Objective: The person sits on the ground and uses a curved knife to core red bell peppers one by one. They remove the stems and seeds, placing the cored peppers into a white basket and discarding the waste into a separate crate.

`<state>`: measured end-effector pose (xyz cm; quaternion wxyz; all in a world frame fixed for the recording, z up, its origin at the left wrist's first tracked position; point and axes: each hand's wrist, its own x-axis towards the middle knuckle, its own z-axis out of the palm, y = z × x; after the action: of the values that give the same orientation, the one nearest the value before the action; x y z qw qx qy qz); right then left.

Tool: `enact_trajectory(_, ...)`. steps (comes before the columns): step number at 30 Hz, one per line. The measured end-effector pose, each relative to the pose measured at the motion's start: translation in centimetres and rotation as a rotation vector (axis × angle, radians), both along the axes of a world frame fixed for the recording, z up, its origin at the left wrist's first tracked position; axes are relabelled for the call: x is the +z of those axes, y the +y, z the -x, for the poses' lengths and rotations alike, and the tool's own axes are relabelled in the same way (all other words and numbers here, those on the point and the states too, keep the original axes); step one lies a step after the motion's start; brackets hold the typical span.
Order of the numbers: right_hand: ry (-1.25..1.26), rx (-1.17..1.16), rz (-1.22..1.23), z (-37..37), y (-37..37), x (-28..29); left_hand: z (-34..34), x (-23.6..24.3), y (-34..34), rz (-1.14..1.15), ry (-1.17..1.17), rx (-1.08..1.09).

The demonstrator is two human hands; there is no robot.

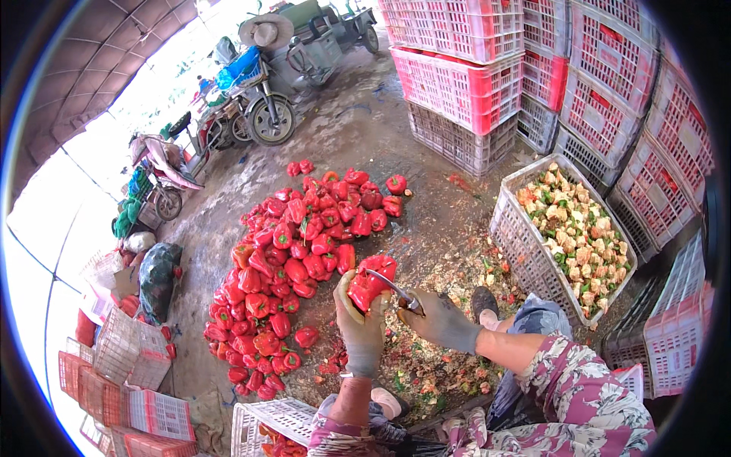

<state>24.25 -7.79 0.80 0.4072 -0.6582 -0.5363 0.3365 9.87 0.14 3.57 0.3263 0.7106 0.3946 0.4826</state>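
Head view: left fingers (344,295) cup a likely slick pepper (365,289), best held around its sides; right fingers (426,313) clench a knife (394,288).

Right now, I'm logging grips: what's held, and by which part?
Left hand: red pepper, by its sides. Right hand: curved tool, by its handle end.

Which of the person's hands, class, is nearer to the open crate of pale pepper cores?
Right. The right hand, holding a curved blade, is left of the crate, not touching it; the left hand, holding a red pepper, is farther left.
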Motion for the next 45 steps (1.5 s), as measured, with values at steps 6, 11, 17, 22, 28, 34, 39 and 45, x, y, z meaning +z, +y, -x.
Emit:
enact_trajectory(6,-0.159,0.113,0.106,-0.9,-1.1,-1.7,-1.0,0.4,0.5,0.314,-0.512,0.002)
enact_trajectory(11,0.144,0.129,0.133,-2.2,-2.0,-2.0,0.6,0.6,2.2,0.312,-0.722,-0.108)
enact_trajectory(17,0.095,0.03,-0.34,-1.9,1.9,0.9,0.2,0.6,-0.9,0.317,-0.225,-0.174)
enact_trajectory(22,0.308,0.073,-0.299,-2.3,2.3,0.9,1.4,-0.9,-1.0,0.434,-0.177,-0.31)
enact_trajectory(28,0.834,0.036,0.096,-4.4,2.1,3.2,2.6,1.2,-1.0,0.707,-0.397,-0.445)
enact_trajectory(34,0.472,-0.074,-0.089,-4.2,2.9,1.5,3.5,-1.1,-0.2,0.926,-0.699,-0.535)
enact_trajectory(39,-0.319,-0.064,-0.512,-4.2,2.3,2.5,3.0,-0.5,-0.4,0.923,-0.744,-0.45)
enact_trajectory(45,-0.671,0.059,-0.24,-2.0,2.0,2.0,2.7,-1.5,-0.6,0.413,-0.143,-0.38)
